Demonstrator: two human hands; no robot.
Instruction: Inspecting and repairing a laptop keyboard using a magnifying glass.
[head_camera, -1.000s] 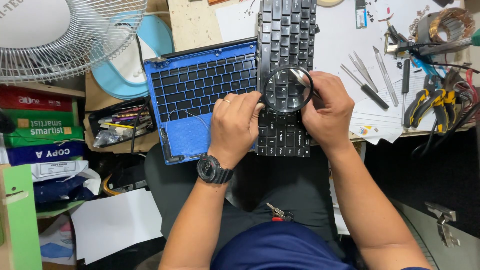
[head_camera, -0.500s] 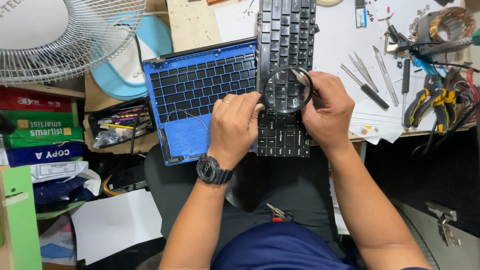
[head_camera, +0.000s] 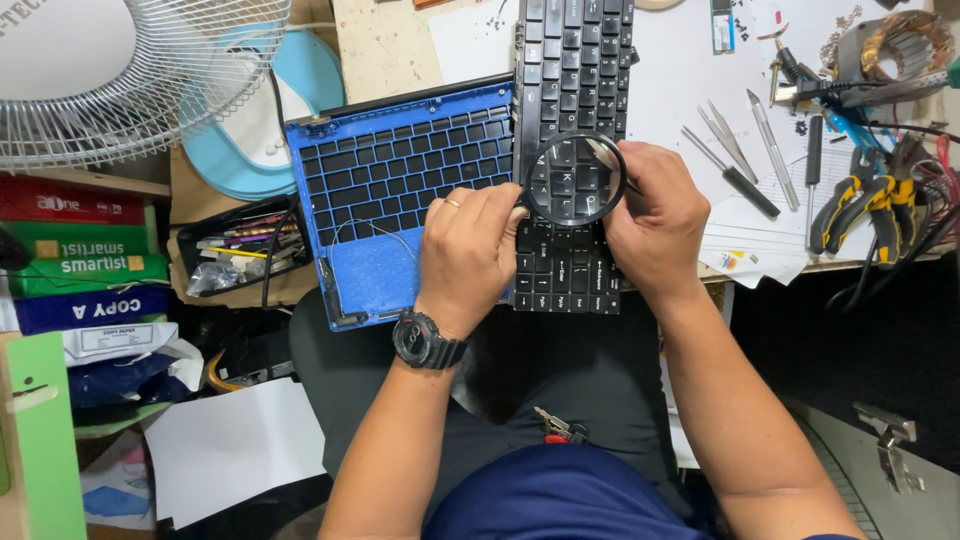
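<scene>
Right hand: the right hand (head_camera: 655, 225) held a round magnifying glass (head_camera: 574, 180) by its rim and short handle, fingers curled tight about it, likely so the lens hung level just above the keys.
Left hand: the left hand (head_camera: 470, 250) lay at the lens's left edge, fingers bent and pressed together on the loose black keyboard (head_camera: 572, 70), seemingly to steady it; whether the fingertips touched the rim I cannot tell.
Keyboard: it ran lengthwise from the top centre of the frame down to the table (head_camera: 385, 45) edge, over the person's lap, its lower rows between the two hands.
Laptop shell: a blue laptop palm-rest frame (head_camera: 390, 205) with empty key openings sat just left of the keyboard, touching it.
Tools: tweezers and screwdrivers (head_camera: 745, 150) lay on white paper at the upper right, with yellow-handled pliers (head_camera: 850, 205) further right.
Surroundings: a white fan (head_camera: 140, 80) filled the upper left.
</scene>
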